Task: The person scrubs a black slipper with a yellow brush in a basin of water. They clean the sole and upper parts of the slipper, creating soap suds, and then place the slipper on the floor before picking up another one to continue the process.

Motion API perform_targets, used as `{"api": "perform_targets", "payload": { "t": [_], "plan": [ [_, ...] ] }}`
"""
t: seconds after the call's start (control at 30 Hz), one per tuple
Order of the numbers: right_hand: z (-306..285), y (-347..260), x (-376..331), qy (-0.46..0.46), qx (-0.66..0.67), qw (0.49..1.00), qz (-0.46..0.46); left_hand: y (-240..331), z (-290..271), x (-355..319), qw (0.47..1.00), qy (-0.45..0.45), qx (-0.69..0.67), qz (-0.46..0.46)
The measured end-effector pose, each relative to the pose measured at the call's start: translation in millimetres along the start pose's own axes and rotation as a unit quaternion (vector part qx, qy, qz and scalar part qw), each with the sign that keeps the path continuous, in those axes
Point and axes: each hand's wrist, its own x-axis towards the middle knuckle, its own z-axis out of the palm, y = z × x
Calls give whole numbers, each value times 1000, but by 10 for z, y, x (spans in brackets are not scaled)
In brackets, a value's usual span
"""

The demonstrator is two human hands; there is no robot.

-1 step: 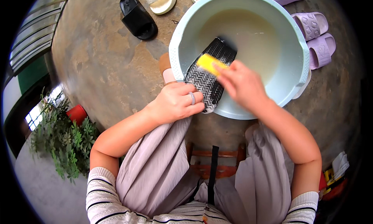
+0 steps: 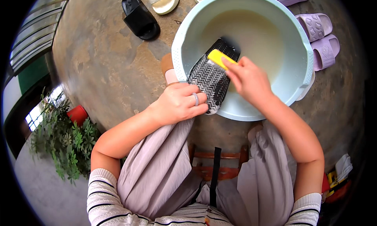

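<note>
Over round basin (image 2: 184,37), ridged sole (image 2: 210,79), yellow sponge (image 2: 220,58)

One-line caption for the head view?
Left hand steadies black slipper sole-up over pale blue basin; right hand presses yellow brush.

A home's outdoor yard or doorstep is suggested by a rough stone floor (image 2: 102,65), a pale blue wash basin (image 2: 184,33) of cloudy water, household slippers (image 2: 316,26) left beside it, a low wooden stool (image 2: 204,167), and a potted green plant (image 2: 66,139).
</note>
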Motion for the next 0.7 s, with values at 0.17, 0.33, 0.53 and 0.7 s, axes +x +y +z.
{"api": "perform_targets", "payload": {
  "t": [0.17, 0.33, 0.53, 0.7],
  "plan": [
    [-86, -283, -54, -19, 92, 991, -90, 18, 10, -39, 1000, 4, 9, -6],
    [-249, -185, -567, -61, 111, 992, -5, 39, -53, -31, 999, 8, 28, -22],
    [135, -173, -13, 33, 106, 993, -30, 19, -62, -20, 999, 2, 25, -21],
    [-242, -108, -366, -79, 164, 983, -18, 6, -63, -51, 999, 18, 15, -39]
  ]
}}
